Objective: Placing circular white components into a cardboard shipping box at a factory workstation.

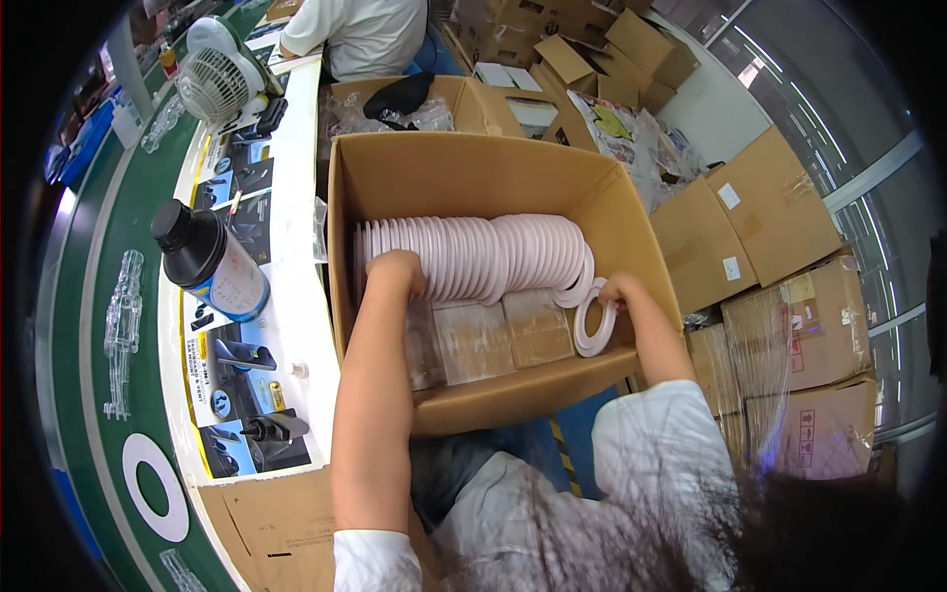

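An open cardboard box [473, 178] stands in front of me. Inside it, a long row of pale pinkish-white flat rings [473, 257] lies on edge along the far side. My left hand [397, 271] reaches in at the left part of the row and touches the rings; its fingers are bent down out of sight. At the right side of the box my right hand [623, 289] grips the upper edge of a white ring [591, 348], held upright beside the row's right end. Brown taped cardboard [469, 345] shows at the bottom of the box, nearer me.
To the left is a white ledge with printed sheets, a black-capped bottle [222, 266] and a fan [212, 84]. Beyond runs a green conveyor [74, 385] carrying a white ring [174, 523] and clear plastic parts. Cartons [804, 335] are stacked right. A person [360, 39] sits ahead.
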Tool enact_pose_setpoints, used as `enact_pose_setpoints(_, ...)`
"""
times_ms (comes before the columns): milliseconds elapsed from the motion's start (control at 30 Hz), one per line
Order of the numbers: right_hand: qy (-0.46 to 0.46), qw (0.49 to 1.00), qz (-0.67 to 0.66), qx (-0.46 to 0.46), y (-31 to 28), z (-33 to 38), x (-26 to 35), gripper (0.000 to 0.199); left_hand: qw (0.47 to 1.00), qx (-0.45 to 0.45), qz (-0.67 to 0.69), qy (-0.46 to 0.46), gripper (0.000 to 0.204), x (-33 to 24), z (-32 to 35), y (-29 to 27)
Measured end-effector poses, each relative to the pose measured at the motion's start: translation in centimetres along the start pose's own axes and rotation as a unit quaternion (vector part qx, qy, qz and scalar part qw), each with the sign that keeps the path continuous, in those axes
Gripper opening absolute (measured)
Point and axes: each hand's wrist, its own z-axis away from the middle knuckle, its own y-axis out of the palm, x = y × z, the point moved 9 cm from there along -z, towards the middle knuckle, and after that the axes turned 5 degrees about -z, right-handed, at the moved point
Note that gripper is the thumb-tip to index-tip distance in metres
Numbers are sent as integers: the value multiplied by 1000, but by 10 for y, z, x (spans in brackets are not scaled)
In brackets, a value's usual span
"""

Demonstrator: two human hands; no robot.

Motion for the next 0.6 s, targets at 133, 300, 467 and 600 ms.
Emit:
enact_pose_setpoints(133,-131,941,60,-306,-80,131,51,31,999,-26,-12,38,33,7,0,-1)
enact_pose_setpoints(300,-170,891,-16,-420,-125,247,89,33,978,-157,-4,137,30,-22,10,-42)
enact_pose_setpoints(467,-353,775,-234,-469,-125,258,150,28,910,-245,199,268,37,-50,36,-77)
enact_pose_setpoints(600,-395,750,-344,-405,-100,238,190,29,885,-349,68,302,44,-58,56,-76)
